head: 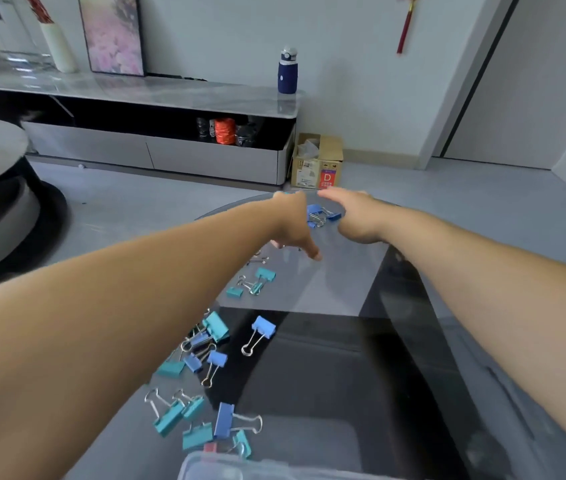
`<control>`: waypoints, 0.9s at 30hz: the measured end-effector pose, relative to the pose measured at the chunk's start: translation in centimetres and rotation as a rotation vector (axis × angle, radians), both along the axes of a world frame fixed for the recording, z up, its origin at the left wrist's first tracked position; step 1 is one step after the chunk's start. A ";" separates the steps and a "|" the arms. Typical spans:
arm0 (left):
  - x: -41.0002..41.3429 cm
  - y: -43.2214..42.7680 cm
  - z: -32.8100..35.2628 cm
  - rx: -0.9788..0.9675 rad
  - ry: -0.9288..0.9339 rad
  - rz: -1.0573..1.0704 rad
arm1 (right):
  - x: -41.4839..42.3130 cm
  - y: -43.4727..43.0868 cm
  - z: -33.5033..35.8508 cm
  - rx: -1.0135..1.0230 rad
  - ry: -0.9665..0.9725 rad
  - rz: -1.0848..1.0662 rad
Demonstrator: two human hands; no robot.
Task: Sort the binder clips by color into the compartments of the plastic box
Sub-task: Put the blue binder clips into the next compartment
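We read the round glass table [413,341] as a clock face, with 6 o'clock nearest us. Both bare arms reach out to 12 o'clock.

The left hand [292,221] shows its back. Its thumb sticks out toward the table's middle, but the fingers are foreshortened and blurred, so we cannot tell whether they pinch anything. The right hand [354,216] lies just right of it, fingers stretched out together and pointing left, with nothing visibly gripped. Between the two hands, at 12 o'clock, sits a small heap of blue clips [323,214].

The remaining binder clips trail down the left side:
- A few teal clips [257,280] lie near 10 o'clock.
- A mixed teal and blue cluster [205,344] lies at about 9 o'clock, with a lone blue clip [261,331] just to its right.
- More teal clips [184,414] and a larger blue clip [225,415] lie near 7 o'clock.

The clear plastic box [240,467] is cut off by the frame at 6 o'clock. Its compartments are not visible, and a red clip [210,446] lies at its far rim.

On the floor beyond 12 o'clock stands a cardboard box [316,161]. Its red label bears a white "D", and the smaller print is unreadable. A dark blue bottle [287,71] stands on the long cabinet [136,95], and a red tassel [405,29] hangs on the wall.
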State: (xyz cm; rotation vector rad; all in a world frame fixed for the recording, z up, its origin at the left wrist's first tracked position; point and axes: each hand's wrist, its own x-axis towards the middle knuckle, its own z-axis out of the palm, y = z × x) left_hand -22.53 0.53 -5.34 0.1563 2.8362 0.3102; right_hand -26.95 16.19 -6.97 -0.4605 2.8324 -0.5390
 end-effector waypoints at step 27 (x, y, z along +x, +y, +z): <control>14.3 -0.7 1.7 0.592 0.196 0.022 | 14.5 5.7 -0.5 -0.007 -0.052 -0.026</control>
